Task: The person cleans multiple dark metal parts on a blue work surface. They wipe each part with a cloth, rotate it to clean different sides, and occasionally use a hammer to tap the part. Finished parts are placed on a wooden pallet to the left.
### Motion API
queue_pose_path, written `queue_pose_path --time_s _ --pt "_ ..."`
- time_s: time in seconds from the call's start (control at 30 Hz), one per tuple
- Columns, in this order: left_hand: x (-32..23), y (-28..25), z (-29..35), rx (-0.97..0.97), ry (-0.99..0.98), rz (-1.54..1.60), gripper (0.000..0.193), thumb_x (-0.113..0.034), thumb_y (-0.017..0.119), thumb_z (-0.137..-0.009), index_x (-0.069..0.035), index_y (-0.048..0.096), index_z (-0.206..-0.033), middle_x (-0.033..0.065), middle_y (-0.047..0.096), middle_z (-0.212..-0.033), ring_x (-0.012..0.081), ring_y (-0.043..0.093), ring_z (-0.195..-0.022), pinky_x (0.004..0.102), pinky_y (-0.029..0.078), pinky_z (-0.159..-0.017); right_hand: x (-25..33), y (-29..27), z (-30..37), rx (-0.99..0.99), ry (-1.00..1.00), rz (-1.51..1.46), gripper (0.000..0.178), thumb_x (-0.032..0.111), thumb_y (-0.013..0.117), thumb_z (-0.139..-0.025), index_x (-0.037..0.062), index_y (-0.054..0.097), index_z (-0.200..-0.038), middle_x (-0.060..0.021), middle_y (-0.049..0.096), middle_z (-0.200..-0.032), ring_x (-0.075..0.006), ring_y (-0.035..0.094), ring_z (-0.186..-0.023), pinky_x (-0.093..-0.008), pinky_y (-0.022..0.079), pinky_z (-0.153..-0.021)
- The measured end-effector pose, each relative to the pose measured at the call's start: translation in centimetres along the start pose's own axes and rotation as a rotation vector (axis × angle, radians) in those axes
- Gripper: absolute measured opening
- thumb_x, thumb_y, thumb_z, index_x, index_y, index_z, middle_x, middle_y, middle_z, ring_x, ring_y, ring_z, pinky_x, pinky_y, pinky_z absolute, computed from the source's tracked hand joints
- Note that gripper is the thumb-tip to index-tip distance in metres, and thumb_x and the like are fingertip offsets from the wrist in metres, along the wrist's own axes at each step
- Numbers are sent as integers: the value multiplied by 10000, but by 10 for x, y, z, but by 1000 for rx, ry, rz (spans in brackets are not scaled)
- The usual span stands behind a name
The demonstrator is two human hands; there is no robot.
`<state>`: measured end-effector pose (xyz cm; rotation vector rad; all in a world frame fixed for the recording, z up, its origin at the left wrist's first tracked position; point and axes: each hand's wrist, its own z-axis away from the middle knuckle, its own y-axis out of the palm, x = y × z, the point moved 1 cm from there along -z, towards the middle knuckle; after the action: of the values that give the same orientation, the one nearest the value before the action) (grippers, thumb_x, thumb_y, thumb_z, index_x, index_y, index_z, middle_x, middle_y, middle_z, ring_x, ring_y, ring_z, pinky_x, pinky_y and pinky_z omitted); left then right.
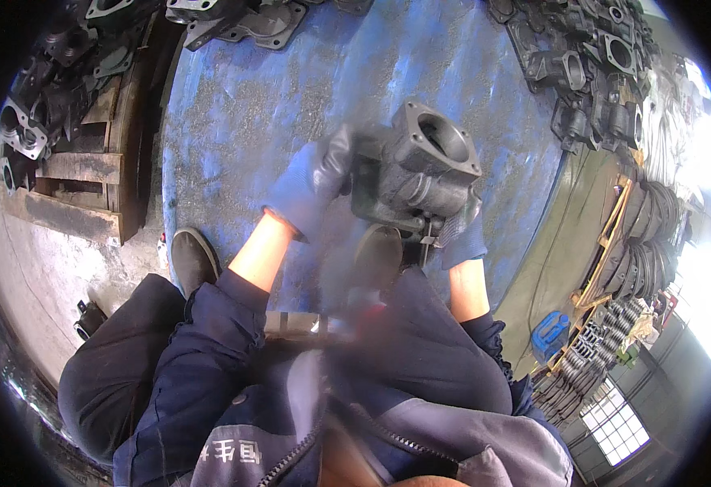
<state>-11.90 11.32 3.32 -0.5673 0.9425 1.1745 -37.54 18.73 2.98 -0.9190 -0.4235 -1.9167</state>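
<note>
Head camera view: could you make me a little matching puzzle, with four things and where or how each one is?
1. Cast-metal housing
2. Wooden pallet
3. Plastic jerrycan
4. Window

A. Blue
B. Between the left hand and the right hand
C. Bright, divided into panes
D. At the picture's left, beneath castings

Pairs: 1-B, 2-D, 3-A, 4-C

A hollow grey metal casting (424, 180) sits between the blue-gloved left hand (316, 174) and blue-gloved right hand (463, 231), above a flat blue surface (242, 134), with dark metal castings (24, 130) on a slatted wooden pallet (79, 168) over at left, dark flanged castings (570, 71) off beyond to the right, and a blue plastic jug (549, 334) nearer on that side.
</note>
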Motion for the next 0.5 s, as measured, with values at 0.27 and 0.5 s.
queue_pose_path --time_s 0.27,0.5 --pt "-9 -1 -12 200 16 327 836 -761 284 -960 -89 646 -1301 -2 695 -868 68 492 -604 229 342 -512 25 12 3 -39 50 -47 415 408 460 -1012 50 628 -1135 -82 691 -865 -160 605 -566 -253 479 -443" --pt "-16 -19 -5 71 -83 138 919 -822 221 -925 -80 698 -1184 -33 507 -609 77 366 -471 262 263 -444 34 15 17 154 -58 53 644 637 541 -947 63 579 -1238 -50 627 -1036 -114 613 -828 -254 513 -606"
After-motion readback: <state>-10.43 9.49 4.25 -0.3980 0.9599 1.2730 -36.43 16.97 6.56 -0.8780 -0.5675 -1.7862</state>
